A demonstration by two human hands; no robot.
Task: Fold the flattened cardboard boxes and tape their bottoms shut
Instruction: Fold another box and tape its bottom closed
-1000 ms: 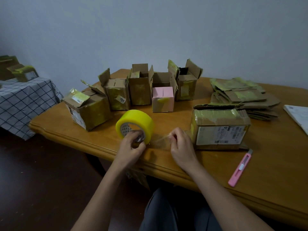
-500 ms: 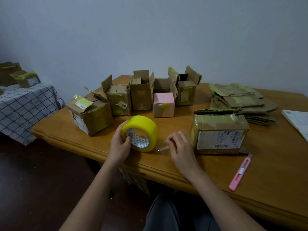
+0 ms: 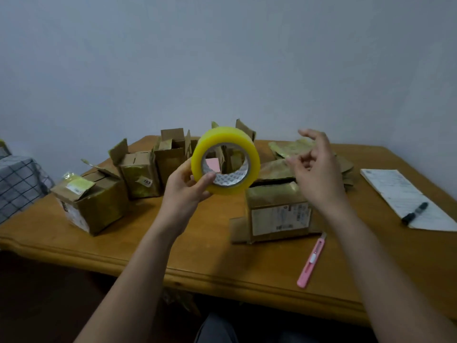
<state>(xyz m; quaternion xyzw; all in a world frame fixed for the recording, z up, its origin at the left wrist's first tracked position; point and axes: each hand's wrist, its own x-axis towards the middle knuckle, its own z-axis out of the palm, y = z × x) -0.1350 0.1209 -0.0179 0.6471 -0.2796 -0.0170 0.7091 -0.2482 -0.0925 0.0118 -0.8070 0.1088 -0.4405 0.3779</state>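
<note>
My left hand [image 3: 184, 188] grips a yellow tape roll [image 3: 226, 160] and holds it up in the air above the table, its hole facing me. My right hand [image 3: 315, 167] hovers to the right of the roll with fingers loosely spread, holding nothing that I can make out. Below it a folded cardboard box [image 3: 278, 214] with a white label stands on the wooden table [image 3: 197, 251]. A stack of flattened boxes [image 3: 284, 149] lies behind it, partly hidden by my right hand.
Several folded open-topped boxes [image 3: 96, 204] stand in a row at the back left. A pink utility knife [image 3: 312, 261] lies near the front edge. A notepad [image 3: 395, 191] with a black marker [image 3: 415, 212] sits at the right. A checked cloth [image 3: 17, 181] covers furniture at the left.
My left hand lifted the tape roll off the table and turned its hole toward me. My right hand let go of the tape end and rose with spread fingers. The view tilted up.
</note>
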